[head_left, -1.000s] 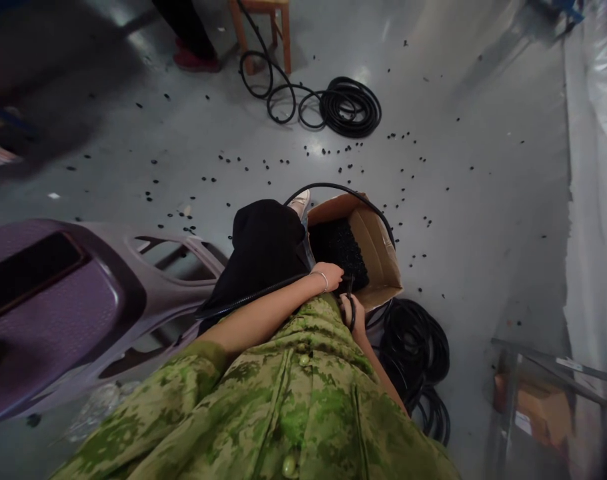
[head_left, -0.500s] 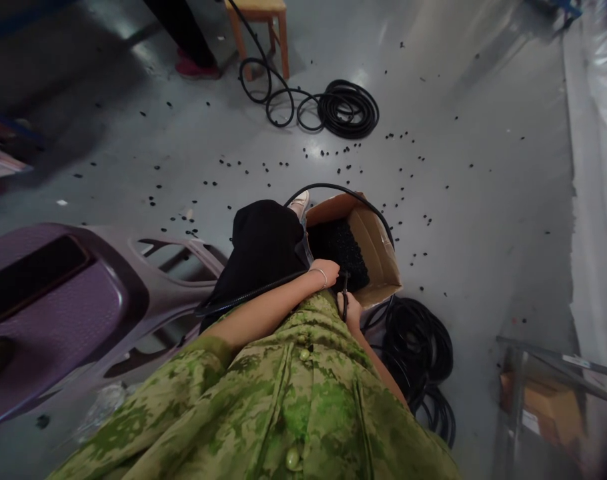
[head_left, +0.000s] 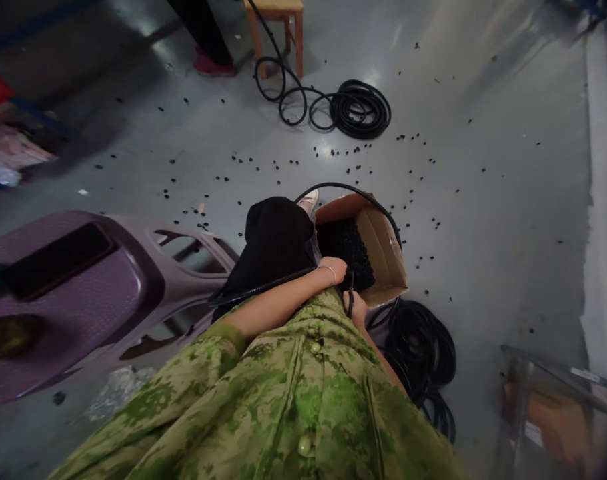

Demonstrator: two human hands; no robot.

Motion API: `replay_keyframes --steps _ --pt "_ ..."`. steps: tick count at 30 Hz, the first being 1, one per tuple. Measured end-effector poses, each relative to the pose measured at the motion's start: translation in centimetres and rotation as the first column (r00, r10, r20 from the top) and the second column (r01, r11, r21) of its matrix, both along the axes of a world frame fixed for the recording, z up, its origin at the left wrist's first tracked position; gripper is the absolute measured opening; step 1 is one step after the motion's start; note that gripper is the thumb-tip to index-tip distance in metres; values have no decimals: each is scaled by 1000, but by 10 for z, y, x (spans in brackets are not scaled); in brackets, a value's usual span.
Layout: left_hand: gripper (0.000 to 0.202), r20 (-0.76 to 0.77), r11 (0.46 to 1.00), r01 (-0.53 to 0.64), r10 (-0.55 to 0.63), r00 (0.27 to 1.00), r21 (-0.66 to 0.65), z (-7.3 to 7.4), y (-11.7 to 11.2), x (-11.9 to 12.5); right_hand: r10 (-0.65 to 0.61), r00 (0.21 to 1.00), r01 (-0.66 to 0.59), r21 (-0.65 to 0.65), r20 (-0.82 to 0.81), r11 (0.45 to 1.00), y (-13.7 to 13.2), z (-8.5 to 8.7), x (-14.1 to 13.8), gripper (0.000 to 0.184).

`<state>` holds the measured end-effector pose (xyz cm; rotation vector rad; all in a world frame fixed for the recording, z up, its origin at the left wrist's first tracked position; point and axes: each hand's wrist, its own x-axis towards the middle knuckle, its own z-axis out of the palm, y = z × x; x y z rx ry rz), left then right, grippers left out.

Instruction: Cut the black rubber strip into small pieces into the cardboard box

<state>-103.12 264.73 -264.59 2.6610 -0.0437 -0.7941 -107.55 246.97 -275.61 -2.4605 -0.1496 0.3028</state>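
Observation:
My left hand [head_left: 334,269], with a bracelet at the wrist, is closed at the near edge of an open cardboard box [head_left: 386,260]. A black hose [head_left: 263,288] runs along my forearm into its fingers. Just below and to the right, my right hand [head_left: 356,309] is closed around a thin dark tool [head_left: 351,301] that looks like scissors; its far end points toward my left hand and is hard to make out. Many small black pieces [head_left: 351,250] fill the bottom of the box. Part of a hose arches over the box's far side.
Coiled black hose [head_left: 361,110] lies ahead, beside a wooden stool [head_left: 273,7] and another person's leg [head_left: 203,30]. More hose [head_left: 418,343] is heaped right of the box. A purple plastic stool [head_left: 108,293] bearing a phone [head_left: 63,260] stands left. Small black pieces litter the floor.
The whole view has shifted, so the stools, box and coils appear slightly further right. My hands stay close together at the box edge, with little visible change in their hold.

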Motion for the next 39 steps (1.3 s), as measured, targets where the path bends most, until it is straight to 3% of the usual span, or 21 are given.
replay_keyframes --steps 7,12,15,24,39 --pt "27 11 1000 -24 24 1000 -15 6 2 -3 8 1000 -6 83 -22 997 -2 8 -3 47" --pt "29 66 998 -44 48 997 -50 3 3 -3 45 992 -9 288 -118 958 -10 24 -8 46" --pt "28 86 997 -44 48 995 -56 -1 3 -2 60 987 -5 345 -148 939 -12 32 -10 44" --pt "30 76 999 3 0 997 -40 2 2 -6 43 991 4 341 -131 940 -4 38 -11 41" --pt "32 74 1000 16 -14 997 -20 -5 0 -5 18 995 11 306 -94 952 -3 38 -13 45"
